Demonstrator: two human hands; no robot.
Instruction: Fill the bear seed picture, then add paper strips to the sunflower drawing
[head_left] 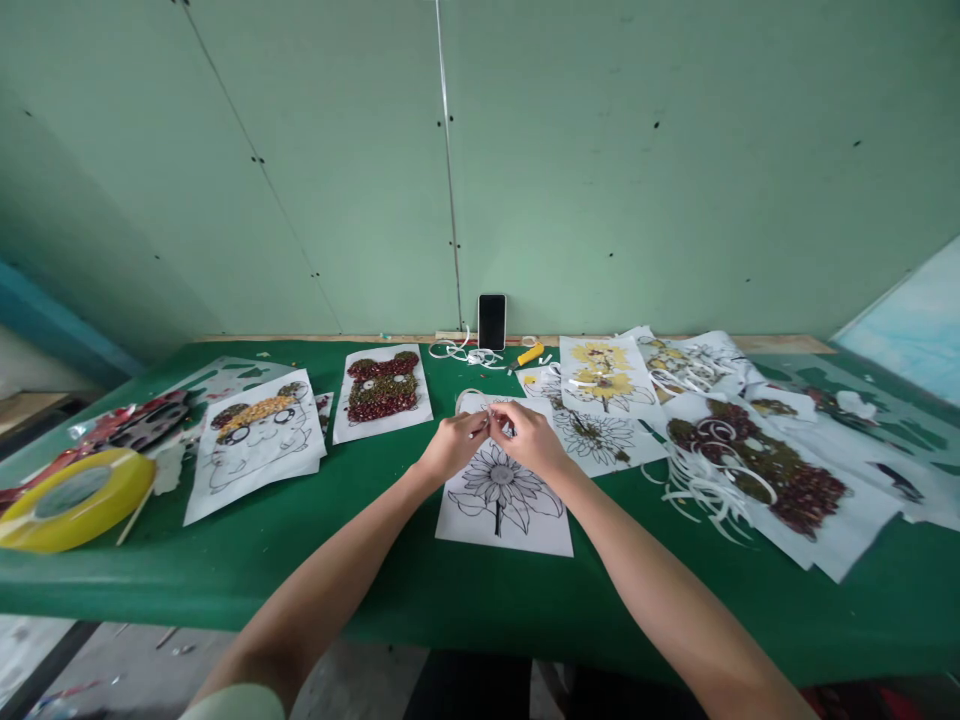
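My left hand (451,446) and my right hand (528,436) meet above a sheet with a line-drawn flower (501,505). Both are closed in a pinch, fingertips almost touching. A thin pale strip (471,393) curves up in a small loop from the pinched fingers; its ends are hidden by them. The flower sheet lies flat on the green table, its upper part partly covered by my hands. Just to its right is another flower drawing (596,436) with dark bits on its centre.
Left are a hamster picture (262,440), a bean-covered picture (384,388) and a yellow tape roll (75,500). A phone (492,322) leans on the wall, with a yellow cutter (530,354) nearby. Right are curled white strips (709,485), a yellow-petalled picture (606,375) and a seed-covered picture (780,475).
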